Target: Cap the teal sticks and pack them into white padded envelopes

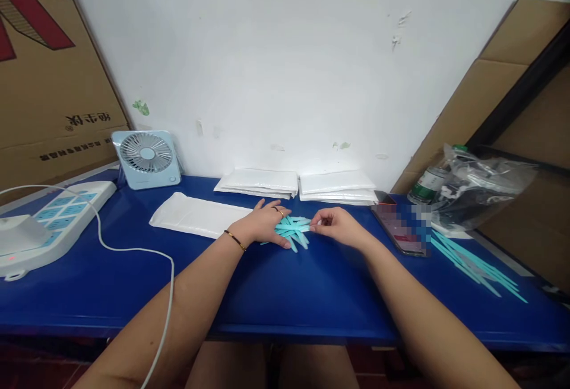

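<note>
A cluster of thin turquoise strips [294, 234] fans out on the blue table in front of me. My left hand [267, 223] lies over its left part, fingers spread, pressing on the strips. My right hand [336, 225] pinches the end of one strip at the cluster's right side between thumb and forefinger. Under and behind my left wrist lies a flat white packet [196, 215]. More turquoise strips [474, 264] rest loose on the right of the table.
White packets [258, 182] are stacked by the wall, beside a second stack [337, 186]. Left stand a light-blue fan [148, 160] and a power strip [66, 214] with a white cable. A phone [398, 228], a bottle [430, 184] and a clear plastic bag [483, 190] are right.
</note>
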Tool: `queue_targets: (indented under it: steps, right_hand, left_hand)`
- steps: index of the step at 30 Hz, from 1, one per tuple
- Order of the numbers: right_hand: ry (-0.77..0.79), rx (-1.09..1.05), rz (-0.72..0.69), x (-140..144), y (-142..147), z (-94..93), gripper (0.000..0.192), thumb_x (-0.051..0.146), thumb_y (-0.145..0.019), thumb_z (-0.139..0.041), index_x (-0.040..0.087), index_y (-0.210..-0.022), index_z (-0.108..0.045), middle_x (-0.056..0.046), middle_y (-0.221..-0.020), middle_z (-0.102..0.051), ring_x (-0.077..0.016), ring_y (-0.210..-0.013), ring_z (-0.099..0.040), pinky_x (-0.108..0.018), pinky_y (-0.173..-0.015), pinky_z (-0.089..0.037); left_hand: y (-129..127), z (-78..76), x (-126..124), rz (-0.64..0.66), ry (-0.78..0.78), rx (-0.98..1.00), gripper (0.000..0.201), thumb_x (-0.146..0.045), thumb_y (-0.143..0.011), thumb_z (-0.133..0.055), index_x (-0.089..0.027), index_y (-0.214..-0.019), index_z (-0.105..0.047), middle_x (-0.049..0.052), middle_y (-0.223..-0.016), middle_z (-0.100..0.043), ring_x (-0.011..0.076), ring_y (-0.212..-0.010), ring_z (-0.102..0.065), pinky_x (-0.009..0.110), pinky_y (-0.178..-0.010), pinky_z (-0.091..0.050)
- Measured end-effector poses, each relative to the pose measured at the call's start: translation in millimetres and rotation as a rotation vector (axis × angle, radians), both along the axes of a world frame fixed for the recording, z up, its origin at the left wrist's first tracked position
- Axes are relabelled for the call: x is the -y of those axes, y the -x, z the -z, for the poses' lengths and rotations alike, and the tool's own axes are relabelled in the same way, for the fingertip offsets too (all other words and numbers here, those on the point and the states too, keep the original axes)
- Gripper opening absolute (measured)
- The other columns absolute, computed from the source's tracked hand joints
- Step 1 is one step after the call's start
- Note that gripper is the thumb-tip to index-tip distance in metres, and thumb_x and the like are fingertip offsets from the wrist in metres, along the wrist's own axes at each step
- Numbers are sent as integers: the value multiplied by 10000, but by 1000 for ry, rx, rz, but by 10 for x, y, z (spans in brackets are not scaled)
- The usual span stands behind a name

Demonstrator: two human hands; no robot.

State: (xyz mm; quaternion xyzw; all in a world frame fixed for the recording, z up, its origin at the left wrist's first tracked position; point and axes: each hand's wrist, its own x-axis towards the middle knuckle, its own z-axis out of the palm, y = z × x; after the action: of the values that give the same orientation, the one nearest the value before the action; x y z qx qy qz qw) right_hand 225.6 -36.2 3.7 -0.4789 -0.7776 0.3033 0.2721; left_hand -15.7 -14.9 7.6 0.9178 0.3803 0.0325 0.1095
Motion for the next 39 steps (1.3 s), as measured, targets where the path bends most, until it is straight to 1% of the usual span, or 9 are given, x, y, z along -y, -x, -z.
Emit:
queue_targets:
  steps: [4, 6, 13, 20, 27, 32, 35, 37, 39]
  right_hand:
    - [-195, 128, -25, 45, 65, 6, 582, 484, -666, -684, 236, -1179, -568, -89, -1154, -544, -230, -969, -540, -345, -760, -466]
    - [-222, 216, -92, 68, 120, 30, 743, 488, -645, -704, 246, -1301, -452, -103, -1241, -476, -265, -1096, -468, -399, -873, -426]
    - [-346, 454, -183, 107, 317, 114, 218, 194, -784, -507, 166, -995, -554, -81, -956, -515, -203, -894, -488, -331, -808, -417]
    - [-297, 576, -123, 114, 348, 118, 298, 167, -679, -541, 157, -968, -469, -76, -915, -534, -201, -820, -512, -294, -704, -399]
    - [-272, 632, -171, 131, 330, 86, 207, 189, -656, -561, 165, -854, -504, -60, -858, -540, -179, -733, -512, -271, -619, -367]
    - [-282, 543, -173, 176, 271, -52, 209, 158, -668, -574, 166, -876, -554, -49, -862, -557, -165, -744, -526, -265, -642, -388]
    - [-289, 313, -121, 168, 100, -171, 425, 289, -671, -673, 205, -1071, -558, -60, -1017, -579, -198, -891, -552, -299, -755, -427]
    - [-287, 81, 2, 137, -9, -221, 539, 428, -692, -672, 241, -1175, -521, -65, -1128, -569, -230, -1005, -541, -336, -826, -434]
    - [-296, -176, 179, 99, -50, -222, 483, 527, -815, -499, 257, -1215, -498, -69, -1180, -562, -242, -1095, -513, -365, -874, -433]
  left_hand:
    - [-97, 37, 2, -49, -66, 1, 659, -606, -696, -592, -198, -1207, -511, 114, -1192, -545, 285, -1128, -470, 383, -917, -363]
    - [-156, 45, 25, -69, -126, -1, 552, -556, -736, -582, -179, -1137, -545, 108, -1112, -585, 279, -1080, -494, 356, -858, -400]
    - [-255, 78, 90, -76, -215, -73, 318, -423, -797, -550, -135, -930, -580, 124, -981, -622, 258, -931, -562, 337, -797, -440]
    - [-318, 97, 142, -51, -259, -58, 227, -323, -788, -523, -150, -934, -541, 106, -931, -640, 234, -848, -614, 313, -719, -477]
    - [-433, 28, 271, -124, -119, -142, 298, -308, -643, -585, -159, -901, -574, 96, -906, -658, 264, -812, -637, 346, -673, -509]
    - [-468, 11, 350, -154, -180, -95, 253, -245, -683, -535, -154, -915, -580, 108, -922, -658, 269, -853, -636, 358, -707, -509]
    - [-441, 8, 310, -202, -185, -59, 272, -255, -742, -491, -151, -986, -549, 129, -932, -654, 277, -851, -639, 377, -710, -503]
    - [-422, 2, 268, -251, -174, -29, 297, -284, -756, -482, -156, -1022, -520, 133, -932, -652, 291, -843, -638, 389, -688, -501]
    - [-421, -3, 245, -285, -153, 14, 298, -293, -757, -481, -168, -1027, -500, 118, -910, -653, 291, -821, -640, 372, -649, -502]
